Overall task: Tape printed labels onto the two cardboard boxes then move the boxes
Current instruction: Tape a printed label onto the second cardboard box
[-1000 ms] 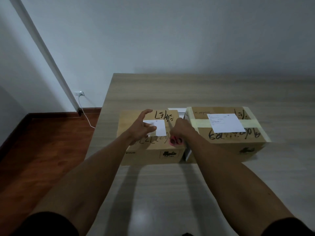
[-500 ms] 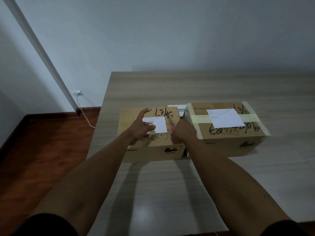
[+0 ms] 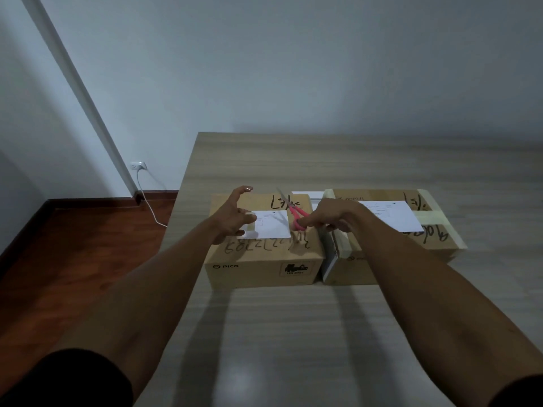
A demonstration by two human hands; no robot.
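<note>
Second box getting its label, scissors out

Table (image 3: 352, 171) has loads of free room behind; both boxes sit near its front-left edge. Right box (image 3: 390, 254) is already taped. Left box (image 3: 264, 259) has its label (image 3: 271, 224) loose, pinned by the spread left hand (image 3: 235, 218) so it can't slide. Right hand (image 3: 332, 215) is closed on the pink scissors (image 3: 296, 214).

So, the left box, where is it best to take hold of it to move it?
Probably grip the left box by its two short end walls, hands coming from left and right. The right box sits close beside it, so first slide it leftward, and lift off the scissors.
</note>
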